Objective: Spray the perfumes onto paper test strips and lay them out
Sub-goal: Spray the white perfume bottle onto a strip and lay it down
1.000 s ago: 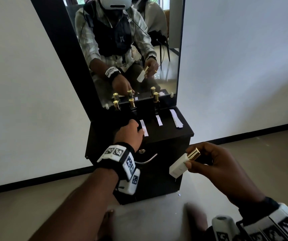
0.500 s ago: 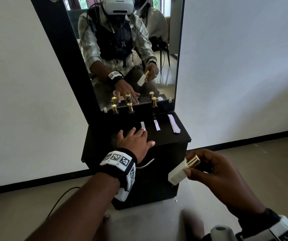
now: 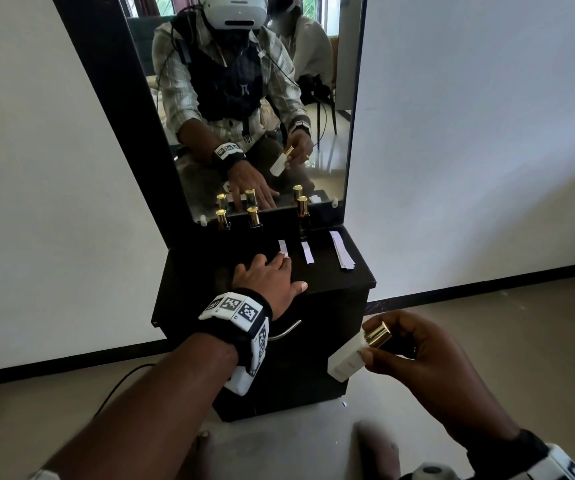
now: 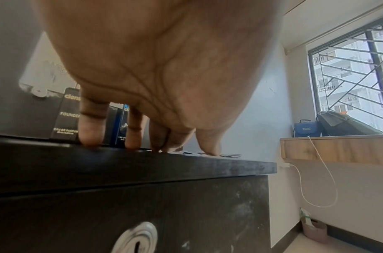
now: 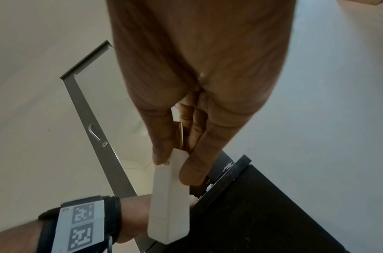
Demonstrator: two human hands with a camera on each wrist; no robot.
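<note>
left hand (image 3: 267,277): fingers spread flat on black cabinet top (image 3: 355,277), fingertips on a paper strip (image 3: 283,246) | right hand (image 3: 421,355): pinching white perfume bottle (image 3: 346,359), off cabinet's front-right

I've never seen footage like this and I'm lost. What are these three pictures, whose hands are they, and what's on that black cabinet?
No machine here: a person wears one camera on the head and one on each wrist. The head view looks down at both hands and a mirror. The left hand lies with fingers spread on the black cabinet, fingertips touching a paper test strip. Another strip and a small stack of strips lie to its right; three gold-capped bottles stand by the mirror. The right hand holds a white perfume bottle with a gold cap, shown close up in the right wrist view.
</note>
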